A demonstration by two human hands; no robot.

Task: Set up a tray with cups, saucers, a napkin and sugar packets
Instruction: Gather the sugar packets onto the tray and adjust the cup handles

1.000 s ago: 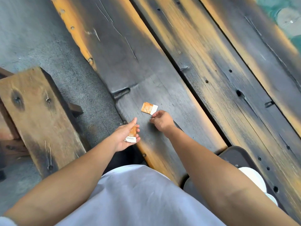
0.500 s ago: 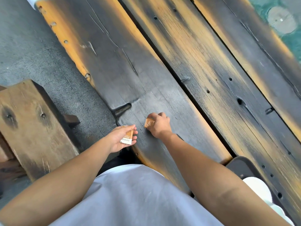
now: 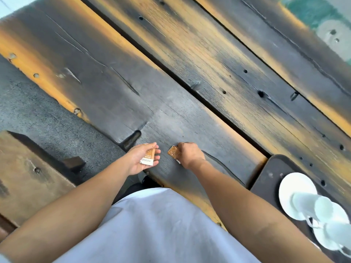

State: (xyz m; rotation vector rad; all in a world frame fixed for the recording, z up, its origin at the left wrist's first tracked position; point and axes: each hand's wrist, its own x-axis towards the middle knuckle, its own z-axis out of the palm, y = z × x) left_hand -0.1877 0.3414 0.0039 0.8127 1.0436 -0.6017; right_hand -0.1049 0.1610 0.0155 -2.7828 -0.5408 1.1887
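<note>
My left hand holds an orange and white sugar packet flat against its fingers, just over the near edge of the table. My right hand pinches a second orange sugar packet by its corner, close above the dark plank. A dark tray lies at the lower right. On it are white saucers and white cups lying on their sides. No napkin is in view.
The table is made of dark, scorched wooden planks with gaps between them. A wooden bench stands at the left over grey ground. My white shirt fills the bottom middle.
My right hand reached the packet that lay on the plank and took hold of it. The left hand kept its packet. The view swung right, showing the tray with cups.
</note>
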